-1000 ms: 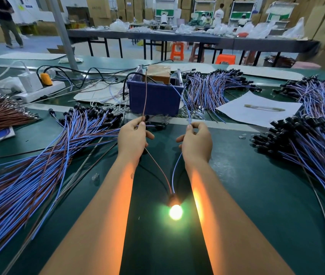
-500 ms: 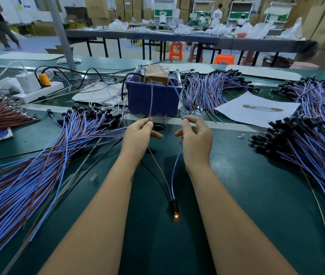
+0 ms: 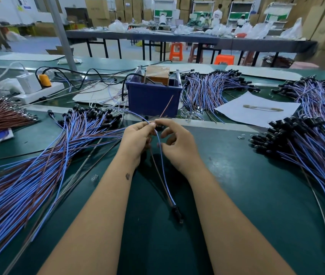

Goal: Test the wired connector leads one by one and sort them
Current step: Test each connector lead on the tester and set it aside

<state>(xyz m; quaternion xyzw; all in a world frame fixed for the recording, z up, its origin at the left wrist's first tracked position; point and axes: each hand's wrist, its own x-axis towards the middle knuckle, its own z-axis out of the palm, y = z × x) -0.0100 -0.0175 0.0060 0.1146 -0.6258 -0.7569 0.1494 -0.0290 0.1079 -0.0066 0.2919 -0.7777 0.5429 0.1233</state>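
A: What covers the green table (image 3: 256, 195)?

B: A big pile of blue and brown leads (image 3: 28, 175) fans out at the left, and another pile (image 3: 316, 147) lies at the right. A blue bin (image 3: 153, 100) stands at the middle back, with a white sheet (image 3: 256, 112) to its right.

A: Where is the lead under test?

B: The single lead (image 3: 162, 165) runs between the forearms. Its black connector (image 3: 177, 214) rests unlit on the table near the person, and its wire ends rise to the hands.

A: And the fingers?

B: The left hand (image 3: 135, 141) pinches the blue wire at the fingertips. The right hand (image 3: 179, 145) pinches the brown wire between thumb and forefinger, the other fingers loosely curled. The fingertips of both hands almost meet.
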